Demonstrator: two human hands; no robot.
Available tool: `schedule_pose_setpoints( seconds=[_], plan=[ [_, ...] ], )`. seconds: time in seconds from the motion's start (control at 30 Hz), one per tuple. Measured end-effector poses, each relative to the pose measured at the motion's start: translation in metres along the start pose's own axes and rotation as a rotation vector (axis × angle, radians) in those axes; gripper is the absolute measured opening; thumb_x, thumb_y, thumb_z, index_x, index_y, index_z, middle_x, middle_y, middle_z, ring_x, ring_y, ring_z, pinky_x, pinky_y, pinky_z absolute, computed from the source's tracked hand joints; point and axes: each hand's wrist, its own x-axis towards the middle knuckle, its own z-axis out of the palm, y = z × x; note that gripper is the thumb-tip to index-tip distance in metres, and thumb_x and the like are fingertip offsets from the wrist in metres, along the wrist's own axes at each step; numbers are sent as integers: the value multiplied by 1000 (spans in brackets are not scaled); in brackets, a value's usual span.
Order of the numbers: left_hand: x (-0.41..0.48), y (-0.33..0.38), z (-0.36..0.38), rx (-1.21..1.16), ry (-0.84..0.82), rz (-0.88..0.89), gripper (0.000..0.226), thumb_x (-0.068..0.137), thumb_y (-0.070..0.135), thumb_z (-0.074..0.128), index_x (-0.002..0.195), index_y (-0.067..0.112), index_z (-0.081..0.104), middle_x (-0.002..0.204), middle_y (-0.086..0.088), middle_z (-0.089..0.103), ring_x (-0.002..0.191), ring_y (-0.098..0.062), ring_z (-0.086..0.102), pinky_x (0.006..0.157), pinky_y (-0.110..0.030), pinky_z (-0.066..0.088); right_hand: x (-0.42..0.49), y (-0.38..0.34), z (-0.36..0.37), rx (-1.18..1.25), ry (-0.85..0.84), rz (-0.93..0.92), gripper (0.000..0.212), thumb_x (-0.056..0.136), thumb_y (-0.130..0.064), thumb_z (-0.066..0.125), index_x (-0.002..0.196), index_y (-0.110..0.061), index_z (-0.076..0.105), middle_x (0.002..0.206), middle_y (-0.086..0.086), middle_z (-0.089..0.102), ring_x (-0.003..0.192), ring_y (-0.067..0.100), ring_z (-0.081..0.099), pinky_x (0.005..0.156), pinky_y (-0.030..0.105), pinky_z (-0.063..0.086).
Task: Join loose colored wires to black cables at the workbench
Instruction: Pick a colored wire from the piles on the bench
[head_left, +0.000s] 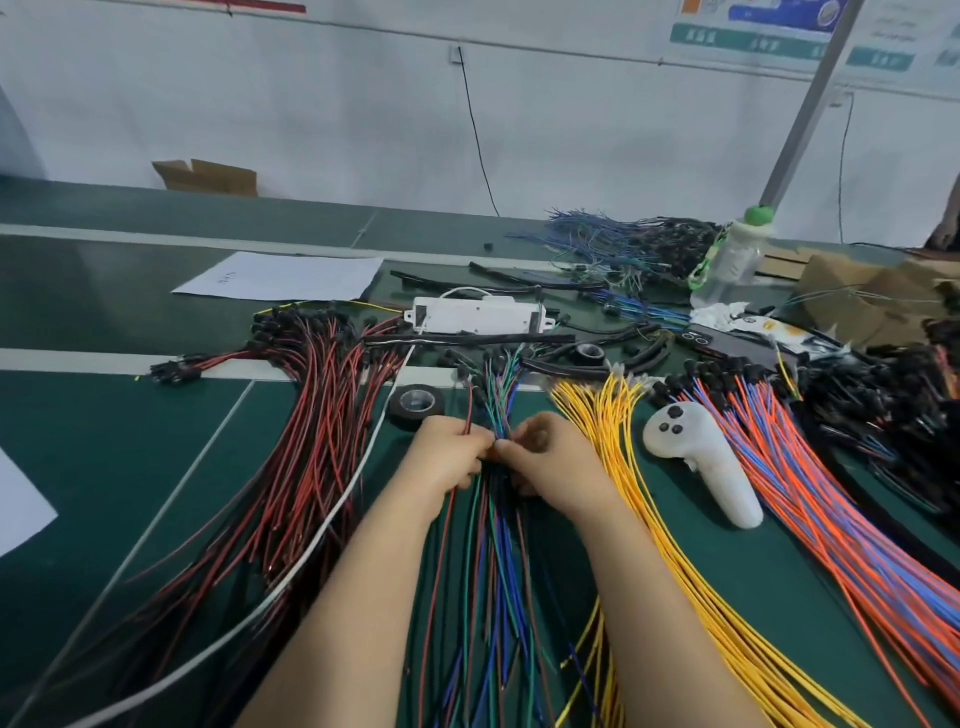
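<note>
pinching the mixed bundle of thin green, blue and red wires (498, 415) at mid-bench, left hand (447, 460) and right hand (550, 462) curl fingers closed around it, fingertips touching, between red-black and yellow wire bundles.

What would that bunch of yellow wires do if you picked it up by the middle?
Probably droop at both ends: the yellow wires are long, thin and already curve over the green bench. Likely to splay apart too, since no tie shows around them. Probably light.
</note>
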Motion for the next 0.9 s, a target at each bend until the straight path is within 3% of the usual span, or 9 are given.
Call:
schedule_pose_setpoints(
  seconds=[0.1,0.23,0.33,0.4,0.47,0.53,0.63,0.77,0.9],
  plan=[
    [-3,2,-3,-35,-21,46,17,93,10,54,81,17,64,64,2,54,44,-6,36,35,-14,27,0,-6,2,-228,3,-8,35,86,-39,67,95,-7,60,88,7,66,79,26,64,73,38,54],
    [-1,8,-7,-59,82,103,21,95,12,49,80,18,63,74,2,63,41,-5,34,33,-13,24,3,-7,-10,-110,80,20,21,96,-19,56,81,-6,64,65,5,65,53,16,60,60,30,51],
    [2,8,-13,-226,102,26,20,97,10,43,85,12,60,74,-2,60,36,-4,30,31,-13,19,1,-11,-23,445,204,21,18,99,-12,50,83,-9,58,65,3,60,52,12,53,55,24,48],
    [2,8,-13,-335,56,-1,20,99,13,41,90,9,58,72,-4,60,33,-2,28,31,-13,19,1,-25,-34,1008,150,-91,20,99,-11,48,82,-9,58,66,2,63,57,11,56,56,19,49],
    [0,13,-9,-394,15,17,24,102,21,39,93,10,58,73,-3,64,39,-3,37,35,-13,29,3,-41,-45,1268,94,-185,21,99,-12,47,82,-11,59,70,1,67,65,12,62,63,21,53],
    [-4,21,-1,-426,-49,65,27,103,26,36,98,12,59,82,0,68,57,-7,53,52,-17,44,5,-52,-46,1185,106,-166,22,98,-12,49,80,-12,60,72,0,66,67,12,61,65,23,52],
    [-8,29,11,-464,-179,76,27,103,27,34,103,14,58,93,-4,69,80,-14,64,72,-25,49,3,-54,-32,897,114,-96,21,99,-11,49,81,-11,59,72,1,60,61,10,54,58,22,46],
    [-8,24,17,-463,-147,16,27,103,21,38,102,10,62,69,0,65,60,-12,61,57,-24,51,-4,-46,-26,439,67,-17,23,96,-8,51,74,-6,60,59,2,53,39,5,45,40,14,36],
    [1,21,9,-494,-19,58,26,102,16,39,96,12,63,68,2,56,59,-7,53,49,-19,46,-15,-36,-41,207,-180,81,21,92,-15,60,71,-9,63,58,0,59,48,7,48,47,15,39]
  ],
)
